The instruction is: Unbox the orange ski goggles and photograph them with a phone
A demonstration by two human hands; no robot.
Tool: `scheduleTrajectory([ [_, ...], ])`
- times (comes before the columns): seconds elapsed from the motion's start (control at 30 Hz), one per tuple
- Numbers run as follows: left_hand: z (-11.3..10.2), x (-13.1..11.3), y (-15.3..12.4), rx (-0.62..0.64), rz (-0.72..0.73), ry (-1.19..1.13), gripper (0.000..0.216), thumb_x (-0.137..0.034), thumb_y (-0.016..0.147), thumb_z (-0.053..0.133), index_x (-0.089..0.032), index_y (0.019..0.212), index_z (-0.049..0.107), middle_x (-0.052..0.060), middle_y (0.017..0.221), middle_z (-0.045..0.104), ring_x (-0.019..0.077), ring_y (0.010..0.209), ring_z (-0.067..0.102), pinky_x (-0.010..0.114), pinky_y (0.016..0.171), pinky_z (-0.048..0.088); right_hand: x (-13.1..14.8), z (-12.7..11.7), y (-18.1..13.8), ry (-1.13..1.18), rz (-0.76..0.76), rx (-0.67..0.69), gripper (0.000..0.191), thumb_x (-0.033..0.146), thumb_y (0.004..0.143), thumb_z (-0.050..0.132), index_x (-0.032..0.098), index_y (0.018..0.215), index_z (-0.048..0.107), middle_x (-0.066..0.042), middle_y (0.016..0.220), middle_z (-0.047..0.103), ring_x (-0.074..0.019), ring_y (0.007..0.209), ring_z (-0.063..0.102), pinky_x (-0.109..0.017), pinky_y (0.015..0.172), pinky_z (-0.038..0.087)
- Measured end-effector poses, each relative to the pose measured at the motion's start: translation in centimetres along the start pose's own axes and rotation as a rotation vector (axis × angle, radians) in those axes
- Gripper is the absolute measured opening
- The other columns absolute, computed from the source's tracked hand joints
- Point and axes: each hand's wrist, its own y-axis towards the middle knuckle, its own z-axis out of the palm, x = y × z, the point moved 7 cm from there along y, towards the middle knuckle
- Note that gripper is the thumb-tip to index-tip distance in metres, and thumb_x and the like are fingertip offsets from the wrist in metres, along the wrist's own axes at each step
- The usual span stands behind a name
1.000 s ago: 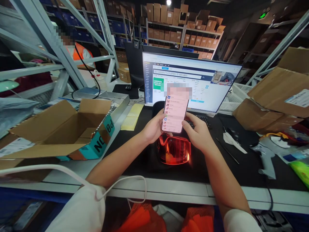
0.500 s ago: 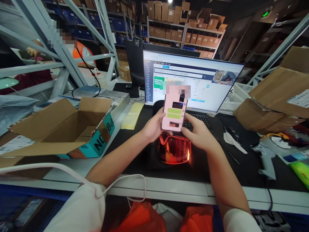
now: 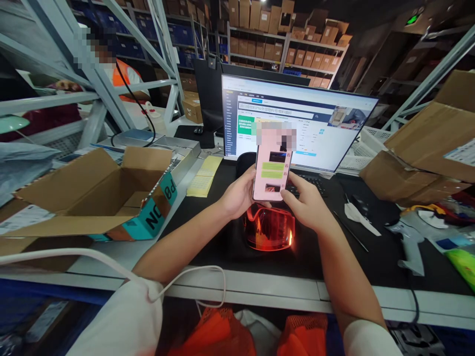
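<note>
Both hands on the phone (image 3: 272,173), and it's tilted up at the heart of the view, pink chat screen facing the wearer! The left hand (image 3: 239,195) has its grip closed on the nine o'clock edge; the right hand (image 3: 306,201) holds the lower corner, four o'clock, thumb against it. Just below, at six, a glossy red visor (image 3: 271,228) gleams on the black worktop (image 3: 218,254). Monitor (image 3: 322,131) lit behind at one, open carton (image 3: 154,217) near nine, scanner (image 3: 409,244) at four!
</note>
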Motion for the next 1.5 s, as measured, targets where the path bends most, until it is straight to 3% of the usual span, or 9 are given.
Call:
scheduleTrajectory([
  [0.3, 1.3, 0.7, -0.8, 0.105, -0.025, 0.013, 0.063, -0.058, 0.096, 0.074, -0.031, 0.150, 0.056, 0.011, 0.150, 0.065, 0.0297, 0.114, 0.076, 0.038, 0.079, 0.071, -0.9, 0.4, 0.1, 0.138, 0.108, -0.158, 0.045, 0.055, 0.100, 0.060, 0.022, 0.127, 0.075, -0.009, 0.124, 0.080, -0.0300, 0.109, 0.074, -0.047, 0.099, 0.057],
  [0.47, 1.6, 0.7, -1.0, 0.115, -0.021, 0.048, 0.069, -0.059, 0.091, 0.079, -0.031, 0.150, 0.057, 0.011, 0.144, 0.068, 0.0267, 0.109, 0.077, 0.034, 0.079, 0.069, -0.7, 0.7, 0.0, 0.165, 0.153, -0.158, 0.048, 0.060, 0.093, 0.069, 0.023, 0.124, 0.075, -0.009, 0.119, 0.080, -0.0300, 0.107, 0.074, -0.048, 0.100, 0.058],
  [0.7, 2.0, 0.7, -1.0, 0.119, 0.078, 0.118, 0.086, -0.071, 0.079, 0.084, -0.025, 0.146, 0.058, 0.009, 0.112, 0.076, 0.0215, 0.083, 0.076, 0.029, 0.066, 0.063, -0.1, 0.5, -0.3, 0.284, 0.066, -0.101, 0.067, 0.079, 0.100, 0.041, 0.032, 0.136, 0.074, -0.006, 0.157, 0.061, -0.0304, 0.148, 0.053, -0.053, 0.123, 0.045],
  [0.83, 2.0, -0.3, -1.4, 0.111, 0.175, 0.151, 0.087, -0.068, 0.072, 0.091, -0.021, 0.140, 0.062, 0.011, 0.117, 0.076, 0.0297, 0.107, 0.076, 0.038, 0.090, 0.064, 0.0, 0.7, -0.9, 0.400, 0.143, -0.019, 0.078, 0.086, 0.097, 0.036, 0.033, 0.141, 0.072, -0.007, 0.160, 0.058, -0.0302, 0.145, 0.056, -0.051, 0.115, 0.053],
  [1.0, 2.5, -3.4, -2.9, 0.101, 0.422, 0.305, 0.093, -0.041, 0.078, 0.093, -0.031, 0.156, 0.044, 0.010, 0.146, 0.063, 0.0331, 0.140, 0.061, 0.050, 0.118, 0.051, -1.1, -0.6, -1.5, 0.515, 0.306, -0.193, 0.086, 0.086, 0.097, 0.033, 0.023, 0.146, 0.065, -0.012, 0.115, 0.079, -0.0275, 0.103, 0.076, -0.045, 0.087, 0.062],
  [1.07, 3.1, -4.0, -3.4, 0.067, 0.480, 0.420, 0.092, -0.036, 0.080, 0.091, -0.031, 0.157, 0.041, 0.012, 0.153, 0.057, 0.0347, 0.149, 0.052, 0.055, 0.125, 0.042, -0.6, -0.6, -1.7, 0.519, 0.297, -0.196, 0.085, 0.082, 0.099, 0.028, 0.023, 0.150, 0.061, -0.011, 0.107, 0.079, -0.0284, 0.100, 0.076, -0.046, 0.084, 0.062],
  [1.23, 4.8, -2.3, -4.3, 0.033, 0.446, 0.465, 0.095, -0.032, 0.079, 0.091, -0.034, 0.157, 0.036, 0.012, 0.165, 0.046, 0.0349, 0.152, 0.048, 0.062, 0.129, 0.033, 1.5, -0.9, -2.7, 0.437, 0.223, -0.264, 0.077, 0.074, 0.103, 0.023, 0.029, 0.160, 0.048, -0.010, 0.121, 0.077, -0.0318, 0.115, 0.073, -0.054, 0.097, 0.059],
  [1.37, 5.4, -0.3, -4.8, 0.053, 0.407, 0.508, 0.092, -0.031, 0.075, 0.094, -0.035, 0.151, 0.042, 0.009, 0.165, 0.047, 0.0345, 0.155, 0.045, 0.060, 0.133, 0.026, 1.3, -0.7, -3.6, 0.420, 0.235, -0.258, 0.073, 0.074, 0.102, 0.024, 0.029, 0.151, 0.054, -0.010, 0.123, 0.077, -0.0310, 0.110, 0.074, -0.050, 0.091, 0.059],
  [1.5, 6.3, 1.2, -5.5, 0.137, 0.397, 0.642, 0.101, -0.037, 0.080, 0.089, -0.036, 0.162, 0.030, 0.011, 0.168, 0.044, 0.0360, 0.157, 0.043, 0.061, 0.133, 0.027, -0.6, -1.0, -5.2, 0.439, 0.264, -0.363, 0.069, 0.072, 0.100, 0.027, 0.027, 0.138, 0.062, -0.010, 0.111, 0.077, -0.0312, 0.096, 0.075, -0.047, 0.080, 0.060],
])
